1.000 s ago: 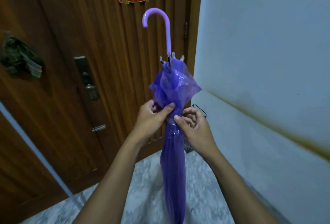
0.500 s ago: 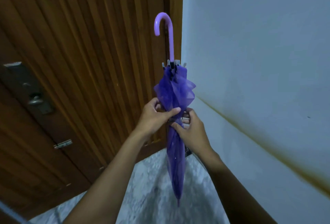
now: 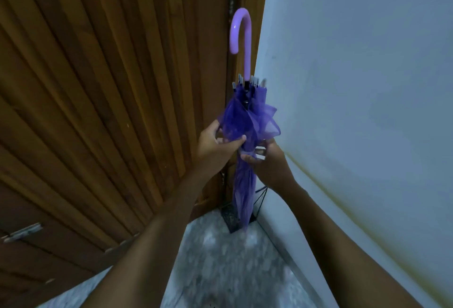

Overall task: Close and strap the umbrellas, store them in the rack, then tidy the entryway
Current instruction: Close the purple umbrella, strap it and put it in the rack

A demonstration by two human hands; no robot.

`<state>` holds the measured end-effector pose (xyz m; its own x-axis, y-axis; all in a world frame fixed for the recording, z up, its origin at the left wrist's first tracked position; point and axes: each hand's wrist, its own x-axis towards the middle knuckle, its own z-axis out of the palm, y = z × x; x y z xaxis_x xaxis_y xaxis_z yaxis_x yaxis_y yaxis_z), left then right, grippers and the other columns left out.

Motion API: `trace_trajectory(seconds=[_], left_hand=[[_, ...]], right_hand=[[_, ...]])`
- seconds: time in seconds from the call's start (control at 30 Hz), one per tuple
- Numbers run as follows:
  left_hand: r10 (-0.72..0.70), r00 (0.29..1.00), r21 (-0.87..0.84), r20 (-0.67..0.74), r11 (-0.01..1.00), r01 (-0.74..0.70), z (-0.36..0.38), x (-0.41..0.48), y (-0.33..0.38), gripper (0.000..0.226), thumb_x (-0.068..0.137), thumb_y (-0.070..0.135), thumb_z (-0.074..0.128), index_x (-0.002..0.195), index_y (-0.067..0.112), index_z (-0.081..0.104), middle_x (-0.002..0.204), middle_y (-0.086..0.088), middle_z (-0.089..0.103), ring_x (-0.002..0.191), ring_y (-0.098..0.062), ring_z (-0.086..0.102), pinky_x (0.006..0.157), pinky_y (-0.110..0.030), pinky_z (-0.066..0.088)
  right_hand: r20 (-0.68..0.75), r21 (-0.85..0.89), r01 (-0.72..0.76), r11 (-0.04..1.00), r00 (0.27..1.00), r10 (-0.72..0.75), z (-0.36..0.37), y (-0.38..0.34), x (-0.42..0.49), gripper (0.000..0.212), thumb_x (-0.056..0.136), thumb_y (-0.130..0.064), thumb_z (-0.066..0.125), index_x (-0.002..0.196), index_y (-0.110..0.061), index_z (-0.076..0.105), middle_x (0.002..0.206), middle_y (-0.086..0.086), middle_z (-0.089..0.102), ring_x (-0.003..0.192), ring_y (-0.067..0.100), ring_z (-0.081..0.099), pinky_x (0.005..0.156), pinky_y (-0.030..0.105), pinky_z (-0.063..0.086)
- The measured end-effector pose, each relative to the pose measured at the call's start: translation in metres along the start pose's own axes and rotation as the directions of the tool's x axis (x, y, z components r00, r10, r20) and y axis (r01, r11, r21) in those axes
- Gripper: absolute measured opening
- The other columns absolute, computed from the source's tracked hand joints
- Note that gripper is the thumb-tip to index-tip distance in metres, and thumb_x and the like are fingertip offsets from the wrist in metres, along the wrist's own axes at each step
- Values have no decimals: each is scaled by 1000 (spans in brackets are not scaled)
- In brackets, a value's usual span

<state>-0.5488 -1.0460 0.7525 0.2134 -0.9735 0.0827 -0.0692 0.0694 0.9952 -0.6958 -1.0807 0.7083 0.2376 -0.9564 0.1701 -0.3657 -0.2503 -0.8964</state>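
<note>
A closed purple umbrella point(image 3: 242, 185) hangs upright in the corner, its lilac hooked handle point(image 3: 241, 38) on top and its tip pointing down. My left hand point(image 3: 215, 145) pinches the gathered canopy at its waist from the left. My right hand point(image 3: 267, 160) holds the same spot from the right, fingers around the folds. Loose purple fabric point(image 3: 247, 121) bunches out above both hands. The umbrella's lower end hangs in front of a black wire rack point(image 3: 231, 219) standing on the floor in the corner.
A ribbed wooden door point(image 3: 110, 99) fills the left side, with a metal latch point(image 3: 23, 231) low on it. A pale wall point(image 3: 355, 87) with a yellowish stain line rises on the right. The floor point(image 3: 220, 271) is grey speckled stone.
The view has swung right and down toward the corner. The umbrella has come nearer the wall, and the rack shows behind its tip. Both hands keep their hold at the canopy's waist.
</note>
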Motion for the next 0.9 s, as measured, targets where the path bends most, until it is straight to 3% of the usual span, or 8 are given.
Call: trace_trajectory(seconds=[0.1,0.27,0.37,0.4,0.5,0.67,0.8,0.9], left_hand=[[36,999,22,-8,999,-36,6,54,-17,30,83,5,72,110,10,59,90,4,68,75,3,67,69,-16,55],[-25,999,-51,41,998,27,22,127,-45,55,78,-5,73,128,5,54,110,1,65,96,-1,62,78,-10,53],[-51,992,-36,113,998,55,30,159,-74,65,76,-9,75,134,0,49,121,-10,62,94,0,65,79,-13,53],[-53,992,-21,114,998,55,33,168,-85,67,75,-7,77,135,0,47,123,-11,61,96,-1,65,80,-15,53],[-77,994,47,83,996,73,48,196,-134,65,79,-3,74,136,5,45,119,-1,60,104,-12,62,83,-17,54],[-156,985,166,74,976,142,78,220,-241,51,86,5,70,134,11,51,113,4,61,99,-8,63,80,-12,52],[-291,955,213,60,938,273,90,223,-322,51,86,-4,66,133,9,51,108,5,61,95,-6,62,78,-11,52],[-347,937,262,25,907,329,93,217,-372,49,83,-15,63,128,-2,53,97,4,60,89,-4,58,77,-8,50]], right_hand=[[-33,-38,-51,998,998,50,6,28,55,41,89,-15,71,126,-13,53,110,-5,63,100,11,66,86,25,57],[-86,-77,-44,996,996,38,15,79,126,30,91,-15,67,120,-9,61,114,5,68,101,14,65,82,14,54],[-109,-75,-69,995,992,61,21,121,154,25,92,-15,64,116,-8,61,109,11,68,99,23,67,87,44,57],[-111,-71,-84,994,991,76,24,137,159,27,92,-18,65,117,-9,60,110,11,68,99,24,67,87,48,57],[-84,-33,-116,993,990,113,37,200,177,37,90,-17,66,125,-7,57,117,7,66,102,18,65,88,47,57],[8,33,-289,957,957,289,74,316,184,37,89,-14,69,122,-4,58,109,13,70,98,25,68,90,52,55],[40,63,-389,919,921,387,105,387,175,26,85,-5,72,106,-7,57,97,14,69,92,26,68,90,43,55],[80,54,-393,918,918,388,120,414,168,28,82,11,63,89,-16,58,78,5,63,71,2,61,70,19,51]])
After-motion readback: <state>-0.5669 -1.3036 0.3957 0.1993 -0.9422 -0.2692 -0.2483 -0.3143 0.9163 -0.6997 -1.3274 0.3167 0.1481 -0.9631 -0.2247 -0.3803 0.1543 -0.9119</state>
